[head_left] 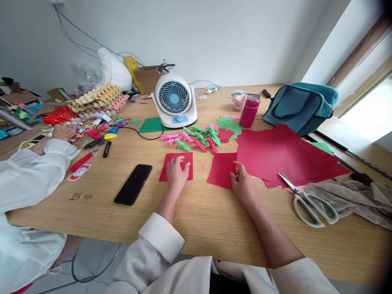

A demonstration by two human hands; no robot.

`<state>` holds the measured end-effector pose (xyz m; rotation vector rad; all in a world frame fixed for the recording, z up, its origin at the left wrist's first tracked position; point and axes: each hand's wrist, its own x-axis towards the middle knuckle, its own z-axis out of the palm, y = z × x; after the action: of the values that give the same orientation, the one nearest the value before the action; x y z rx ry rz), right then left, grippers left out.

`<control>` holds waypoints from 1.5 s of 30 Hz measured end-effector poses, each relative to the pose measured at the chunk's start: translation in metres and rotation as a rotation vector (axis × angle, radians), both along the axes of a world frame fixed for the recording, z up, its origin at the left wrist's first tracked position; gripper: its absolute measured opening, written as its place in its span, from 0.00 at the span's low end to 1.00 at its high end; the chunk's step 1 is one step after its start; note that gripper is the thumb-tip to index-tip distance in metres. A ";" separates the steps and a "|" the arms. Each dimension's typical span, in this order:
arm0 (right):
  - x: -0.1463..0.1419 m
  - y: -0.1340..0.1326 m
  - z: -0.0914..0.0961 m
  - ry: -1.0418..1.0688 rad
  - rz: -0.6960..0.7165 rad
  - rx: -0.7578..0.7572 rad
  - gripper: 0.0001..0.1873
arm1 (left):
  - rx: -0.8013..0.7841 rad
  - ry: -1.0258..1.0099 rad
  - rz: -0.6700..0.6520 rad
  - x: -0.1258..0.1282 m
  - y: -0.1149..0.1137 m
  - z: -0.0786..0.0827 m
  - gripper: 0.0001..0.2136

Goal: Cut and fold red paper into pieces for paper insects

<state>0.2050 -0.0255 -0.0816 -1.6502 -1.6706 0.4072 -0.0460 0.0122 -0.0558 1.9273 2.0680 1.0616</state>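
Observation:
On the table in front of me lies a small red paper sheet point(164, 173). My left hand point(177, 172) rests over it, thumb and fingers apart and slightly curled. To its right is a second red paper sheet point(220, 170), larger than the first. The thumb and forefinger of my right hand point(244, 185) are at its right edge and appear to grip it. Beyond both hands sits a pile of folded pink, green and red paper pieces point(196, 136). Large red sheets point(275, 151) are stacked to the right, with scissors point(309, 202) partly on them.
A white fan point(174, 100) stands at the back on green paper point(149, 125). A red bottle point(250, 112) and blue bag point(301, 107) are at right. A black phone point(133, 184) lies left. A co-worker's hand point(65, 132) reaches among clutter; a cloth point(346, 200) lies right.

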 end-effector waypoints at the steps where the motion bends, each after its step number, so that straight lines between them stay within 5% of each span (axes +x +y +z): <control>1: -0.001 0.000 -0.001 -0.016 0.002 -0.011 0.25 | -0.036 0.064 0.025 0.001 0.000 0.000 0.15; 5: -0.003 0.000 0.000 -0.061 0.004 -0.045 0.24 | -0.179 0.252 0.095 0.017 -0.003 0.000 0.21; 14: -0.002 0.001 0.001 -0.058 0.006 -0.036 0.23 | -0.189 0.321 0.121 0.018 -0.002 0.002 0.06; 24: -0.004 0.001 0.001 -0.029 0.008 0.025 0.22 | -0.335 0.264 0.382 -0.012 0.001 0.016 0.34; 31: -0.005 0.000 0.004 -0.048 0.014 -0.012 0.21 | -0.471 0.199 0.434 -0.012 0.008 0.024 0.34; 45: -0.005 0.001 0.003 -0.078 0.016 -0.004 0.17 | -0.448 0.242 0.419 -0.010 0.007 0.022 0.42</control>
<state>0.1997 -0.0242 -0.0786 -1.6754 -1.7421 0.3585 -0.0558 0.0191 -0.0334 1.4983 2.6350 0.3621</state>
